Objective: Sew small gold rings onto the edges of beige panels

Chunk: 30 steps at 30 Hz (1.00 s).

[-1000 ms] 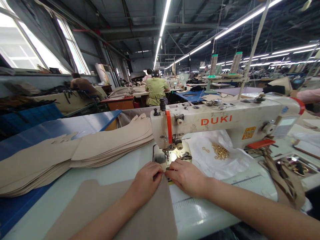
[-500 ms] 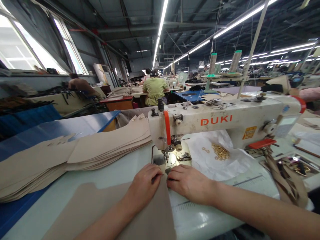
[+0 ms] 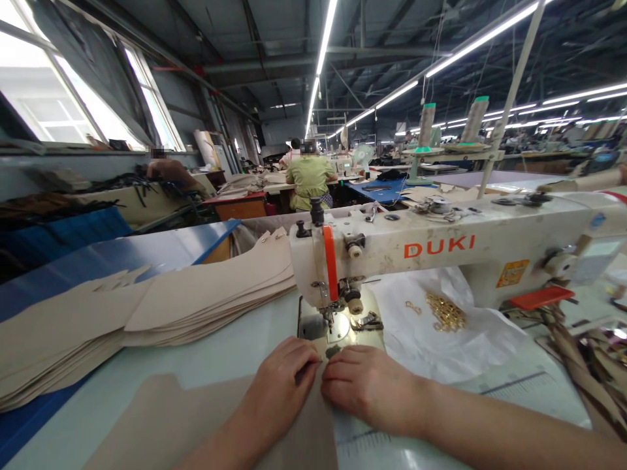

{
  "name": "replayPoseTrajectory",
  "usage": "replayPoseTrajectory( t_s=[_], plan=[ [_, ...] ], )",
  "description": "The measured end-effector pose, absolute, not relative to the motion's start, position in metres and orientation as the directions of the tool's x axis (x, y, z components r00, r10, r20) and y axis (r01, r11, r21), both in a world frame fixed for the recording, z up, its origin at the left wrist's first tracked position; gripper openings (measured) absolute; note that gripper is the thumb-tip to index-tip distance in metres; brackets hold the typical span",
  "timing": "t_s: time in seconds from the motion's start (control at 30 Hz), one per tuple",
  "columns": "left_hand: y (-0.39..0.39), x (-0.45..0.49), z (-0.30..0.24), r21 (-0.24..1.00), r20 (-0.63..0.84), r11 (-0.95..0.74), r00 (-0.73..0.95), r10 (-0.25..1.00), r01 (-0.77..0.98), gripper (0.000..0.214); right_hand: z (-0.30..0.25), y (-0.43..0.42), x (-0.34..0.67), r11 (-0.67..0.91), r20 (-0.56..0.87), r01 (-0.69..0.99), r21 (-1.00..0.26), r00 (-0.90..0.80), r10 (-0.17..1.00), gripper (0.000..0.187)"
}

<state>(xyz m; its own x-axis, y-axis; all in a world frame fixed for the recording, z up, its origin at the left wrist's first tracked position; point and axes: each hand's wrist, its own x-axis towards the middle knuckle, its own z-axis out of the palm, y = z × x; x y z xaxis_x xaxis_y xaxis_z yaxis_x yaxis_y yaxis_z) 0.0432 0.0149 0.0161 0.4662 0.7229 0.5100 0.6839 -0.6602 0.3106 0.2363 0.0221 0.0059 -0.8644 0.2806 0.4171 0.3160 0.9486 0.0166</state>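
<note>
We are working at a DUKI sewing machine, beside a stack of beige panels; our left hand and right hand are grasping the edge of a beige panel, which is lying just before the needle plate.

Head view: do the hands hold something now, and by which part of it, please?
The left hand and right hand hold a beige cut panel at its narrow top end, just in front of the sewing machine.
</note>
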Motion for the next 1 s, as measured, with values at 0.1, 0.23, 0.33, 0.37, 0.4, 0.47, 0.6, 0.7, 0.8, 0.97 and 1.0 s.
replayPoseTrajectory(
  t_s=[0.1, 0.23, 0.33, 0.37, 0.4, 0.47, 0.6, 0.7, 0.8, 0.97, 1.0],
  plan=[
    [0.0147, 0.043, 0.0151, 0.305, 0.516, -0.661, 0.464, 0.72, 0.685, 0.019, 0.0049, 0.0224, 0.2368, 0.95, 0.418, 0.311, -0.005, -0.863, 0.285, 0.019],
    [0.0149, 0.0423, 0.0142, 0.31, 0.507, -0.658, 0.467, 0.725, 0.686, 0.019, 0.0062, 0.022, 0.2367, 0.949, 0.417, 0.315, -0.017, -0.86, 0.292, 0.02],
    [0.0156, 0.043, 0.0142, 0.319, 0.495, -0.662, 0.476, 0.727, 0.678, 0.018, 0.0078, 0.0211, 0.237, 0.949, 0.409, 0.314, -0.032, -0.862, 0.299, 0.018],
    [0.0158, 0.0434, 0.0141, 0.324, 0.492, -0.662, 0.478, 0.728, 0.676, 0.018, 0.0082, 0.0207, 0.2372, 0.949, 0.407, 0.312, -0.038, -0.863, 0.3, 0.018],
    [0.016, 0.0438, 0.0139, 0.329, 0.489, -0.662, 0.478, 0.729, 0.673, 0.018, 0.0085, 0.0204, 0.2374, 0.949, 0.406, 0.311, -0.043, -0.863, 0.301, 0.018],
    [0.0163, 0.0444, 0.0132, 0.337, 0.487, -0.662, 0.478, 0.731, 0.669, 0.017, 0.0089, 0.0199, 0.2376, 0.949, 0.405, 0.312, -0.051, -0.862, 0.305, 0.018],
    [0.016, 0.0446, 0.0123, 0.343, 0.502, -0.669, 0.473, 0.724, 0.659, 0.017, 0.009, 0.0195, 0.2376, 0.946, 0.413, 0.317, -0.059, -0.855, 0.313, 0.019],
    [0.0153, 0.0443, 0.0122, 0.344, 0.503, -0.665, 0.468, 0.726, 0.662, 0.017, 0.0083, 0.0197, 0.2377, 0.945, 0.417, 0.322, -0.06, -0.852, 0.317, 0.018],
    [0.015, 0.0438, 0.0113, 0.338, 0.505, -0.664, 0.468, 0.726, 0.667, 0.018, 0.007, 0.0199, 0.2379, 0.944, 0.42, 0.324, -0.064, -0.849, 0.32, 0.018],
    [0.0148, 0.0425, 0.0095, 0.341, 0.49, -0.657, 0.47, 0.735, 0.672, 0.018, 0.0068, 0.0188, 0.2379, 0.943, 0.409, 0.325, -0.067, -0.853, 0.323, 0.018],
    [0.0147, 0.0422, 0.0093, 0.343, 0.484, -0.654, 0.469, 0.739, 0.675, 0.017, 0.0071, 0.0187, 0.2379, 0.943, 0.407, 0.327, -0.068, -0.854, 0.325, 0.018]
  ],
)
